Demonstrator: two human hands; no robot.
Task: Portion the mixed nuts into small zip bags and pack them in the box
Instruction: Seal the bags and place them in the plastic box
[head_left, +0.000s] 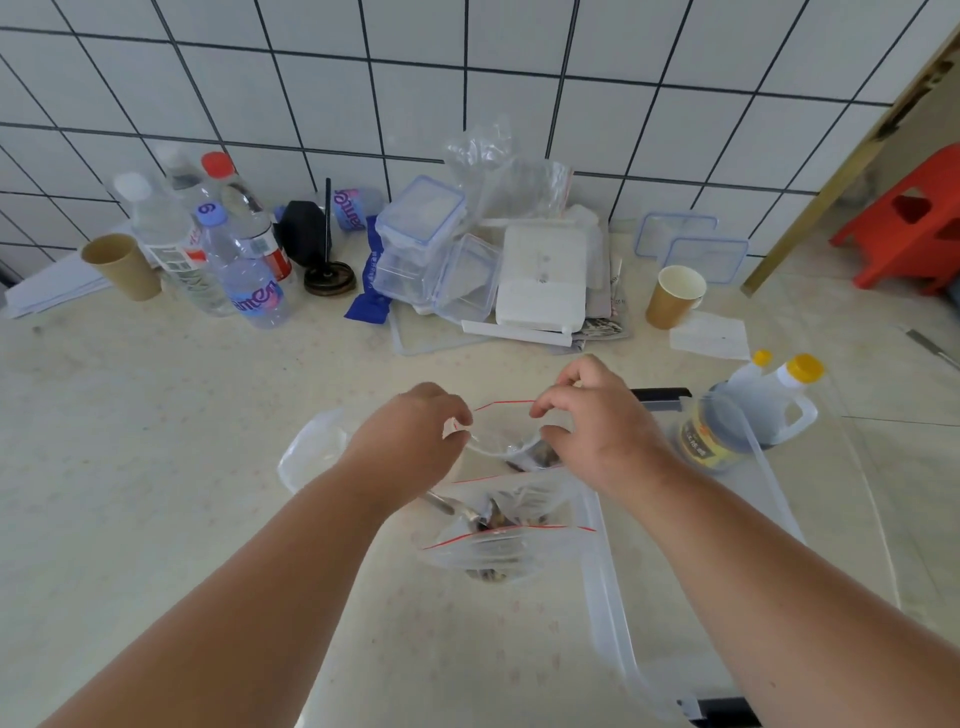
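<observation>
A small zip bag (501, 434) is held mouth-open above the counter, its red-lined rim pinched by the left hand (410, 431) at one edge and by the right hand (597, 415) at the other. The film is judged thin, limp and slippery, so it is best gripped at the stiffer zip strip. Just below, filled bags (498, 540) and a spoon (457, 506) are seen beside the clear box (608, 582).

Place: a home kitchen.
Signs: white tiled wall (519, 67), cluttered worktop (156, 415), water bottles (208, 249), food containers (421, 228), oil jug (748, 421).
</observation>
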